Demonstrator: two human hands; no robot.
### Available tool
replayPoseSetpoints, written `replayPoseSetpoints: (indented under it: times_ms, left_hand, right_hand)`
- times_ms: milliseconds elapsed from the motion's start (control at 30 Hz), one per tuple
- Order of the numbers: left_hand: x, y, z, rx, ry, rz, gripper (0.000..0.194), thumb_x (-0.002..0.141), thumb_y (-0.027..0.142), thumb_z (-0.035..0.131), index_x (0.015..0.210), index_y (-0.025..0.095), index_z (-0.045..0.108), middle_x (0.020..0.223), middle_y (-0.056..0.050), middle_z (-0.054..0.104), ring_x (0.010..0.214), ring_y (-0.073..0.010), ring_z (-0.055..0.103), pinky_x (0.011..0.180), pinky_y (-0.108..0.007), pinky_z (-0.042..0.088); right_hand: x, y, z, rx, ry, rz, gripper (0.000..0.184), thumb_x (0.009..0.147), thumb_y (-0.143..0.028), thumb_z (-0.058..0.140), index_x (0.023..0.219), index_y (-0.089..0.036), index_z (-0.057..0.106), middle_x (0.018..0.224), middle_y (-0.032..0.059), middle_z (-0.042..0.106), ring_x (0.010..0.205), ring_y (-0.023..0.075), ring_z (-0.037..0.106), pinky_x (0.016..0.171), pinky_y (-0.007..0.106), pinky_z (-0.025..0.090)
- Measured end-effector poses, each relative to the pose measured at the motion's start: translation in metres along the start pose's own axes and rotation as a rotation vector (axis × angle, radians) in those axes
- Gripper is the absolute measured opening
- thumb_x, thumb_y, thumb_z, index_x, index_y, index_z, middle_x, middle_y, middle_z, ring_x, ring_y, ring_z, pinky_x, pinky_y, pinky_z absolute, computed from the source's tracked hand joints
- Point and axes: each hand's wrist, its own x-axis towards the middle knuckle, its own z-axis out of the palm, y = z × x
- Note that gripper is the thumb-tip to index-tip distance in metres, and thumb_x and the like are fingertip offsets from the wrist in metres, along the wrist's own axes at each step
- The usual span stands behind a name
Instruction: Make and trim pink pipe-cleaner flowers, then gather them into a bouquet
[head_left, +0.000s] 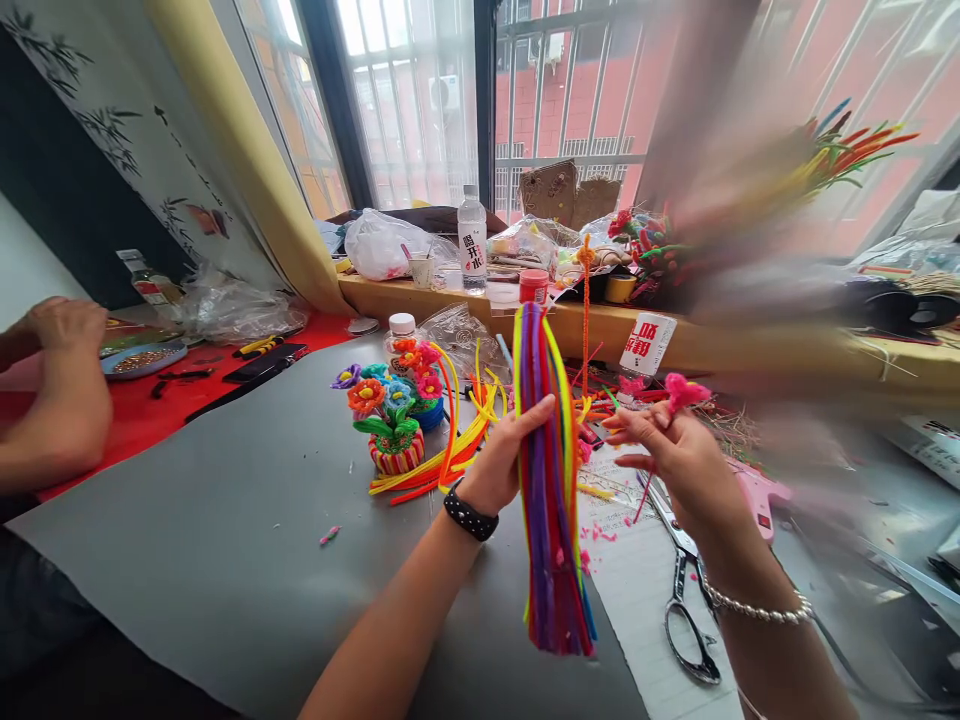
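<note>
A long bundle of multicoloured pipe cleaners (546,520), purple, red, yellow and blue, stands upright in the grip of my left hand (496,462), its thumb across the front. My right hand (686,465) pinches a pink pipe-cleaner flower (686,391), with a thin pink stem below the fingers. Left of the bundle sits a small striped pot of pipe-cleaner flowers (396,452). Loose yellow and orange pipe cleaners (442,462) lie beside the pot. Below my right hand rest large scissors (684,600), and a pink glue gun (761,495) is partly hidden behind the wrist.
A water bottle (472,240) and a red-lidded jar (533,286) stand on the window ledge. At the left, another person's arms (67,390) rest over a red cloth (165,410) with a plate of beads (146,360). Something blurred covers the right side.
</note>
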Motion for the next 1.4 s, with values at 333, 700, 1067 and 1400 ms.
replayPoseSetpoints:
  times_ms: [333, 700, 1067, 1400]
  left_hand:
    - [0.001, 0.018, -0.012, -0.098, 0.178, 0.172, 0.015, 0.067, 0.022, 0.059, 0.078, 0.013, 0.058, 0.063, -0.001, 0.060, 0.053, -0.0089, 0.055, 0.051, -0.019, 0.045]
    - [0.015, 0.020, -0.022, -0.296, 0.070, 0.356, 0.021, 0.069, 0.023, 0.062, 0.064, 0.014, 0.044, 0.053, 0.007, 0.037, 0.042, -0.0006, 0.036, 0.042, -0.012, 0.035]
    - [0.009, 0.014, -0.015, -0.164, 0.085, 0.134, 0.018, 0.068, 0.025, 0.062, 0.072, 0.015, 0.047, 0.059, 0.003, 0.050, 0.051, -0.0070, 0.050, 0.051, -0.019, 0.044]
    - [0.009, 0.021, -0.020, -0.246, -0.033, 0.171, 0.036, 0.075, 0.035, 0.054, 0.054, 0.015, 0.033, 0.046, 0.009, 0.024, 0.034, -0.0001, 0.022, 0.033, -0.012, 0.026]
  right_hand:
    - [-0.016, 0.029, 0.045, -0.101, -0.377, 0.128, 0.064, 0.058, -0.034, 0.071, 0.107, -0.019, 0.033, 0.078, 0.0008, 0.059, 0.075, 0.0201, 0.061, 0.065, 0.033, 0.050]
    - [-0.028, 0.045, 0.066, -0.125, -0.208, 0.074, 0.040, 0.058, -0.039, 0.069, 0.073, -0.021, 0.036, 0.062, -0.0054, 0.048, 0.058, 0.0134, 0.052, 0.050, 0.024, 0.042]
    - [-0.031, 0.048, 0.070, -0.311, -0.027, -0.022, 0.030, 0.065, -0.034, 0.061, 0.084, -0.019, 0.042, 0.073, -0.0006, 0.053, 0.068, 0.0171, 0.053, 0.060, 0.029, 0.043]
    - [-0.021, 0.039, 0.057, -0.038, -0.273, 0.065, 0.040, 0.065, -0.044, 0.062, 0.085, -0.020, 0.036, 0.072, -0.0016, 0.056, 0.066, 0.0158, 0.057, 0.060, 0.029, 0.046]
